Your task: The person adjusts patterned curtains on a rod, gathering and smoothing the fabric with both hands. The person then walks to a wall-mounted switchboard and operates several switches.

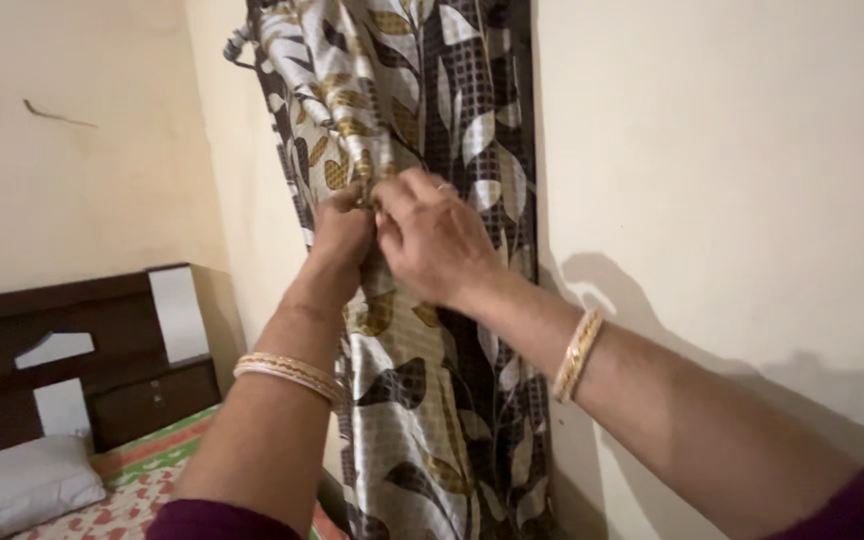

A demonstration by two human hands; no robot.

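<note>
Curtain top, bottom cut off; fingertips hidden.

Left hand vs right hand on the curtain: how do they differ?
The left hand is a closed fist on the gathered curtain, seen from its back; the right hand lies over the fold, fingers bent, with a ring. The left wrist carries several thin bangles; the right, a gold bangle. Both grip the same bunch.

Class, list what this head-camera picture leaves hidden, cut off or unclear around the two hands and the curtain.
- What the left hand and right hand pinch at the curtain: covered by the fingers.
- Curtain top and hem: cut off by the upper and lower edges.
- What lies behind the curtain: hidden by the cloth.
- Bed: mostly cut off at the lower left corner.
- Ring on the right hand: too small to detail.
</note>
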